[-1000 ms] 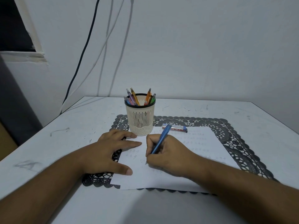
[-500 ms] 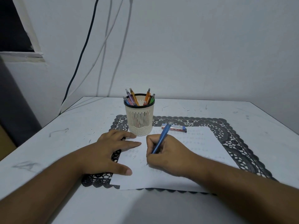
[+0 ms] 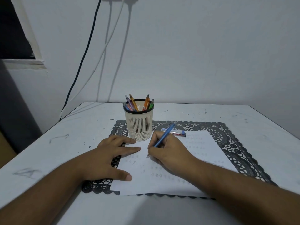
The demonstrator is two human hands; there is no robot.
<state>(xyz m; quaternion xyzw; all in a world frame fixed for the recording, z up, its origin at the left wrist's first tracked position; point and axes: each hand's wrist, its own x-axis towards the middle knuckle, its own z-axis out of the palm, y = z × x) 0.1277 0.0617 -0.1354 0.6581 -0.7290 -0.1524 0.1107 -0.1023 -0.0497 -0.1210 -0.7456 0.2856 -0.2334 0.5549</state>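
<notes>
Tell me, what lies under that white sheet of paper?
A dark lace mat lies under the paper, edges showing around it; the mat's middle is covered by the sheet.

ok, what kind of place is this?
Probably a home study desk: a white table, a cup of pens, and the right hand holding a blue pen to a sheet of paper.

pen [image 3: 164,135]: blue
paper [image 3: 203,153]: white, faint grey marks in rows
mat [image 3: 227,143]: dark grey lace, scalloped edge
cup [image 3: 139,127]: cream, black rim, slotted and meshed wall
cup pens [image 3: 146,102]: orange, green, purple, blue
table [image 3: 73,127]: white, dark scuffs
wall [image 3: 194,54]: white
cable [image 3: 84,54]: black
</notes>
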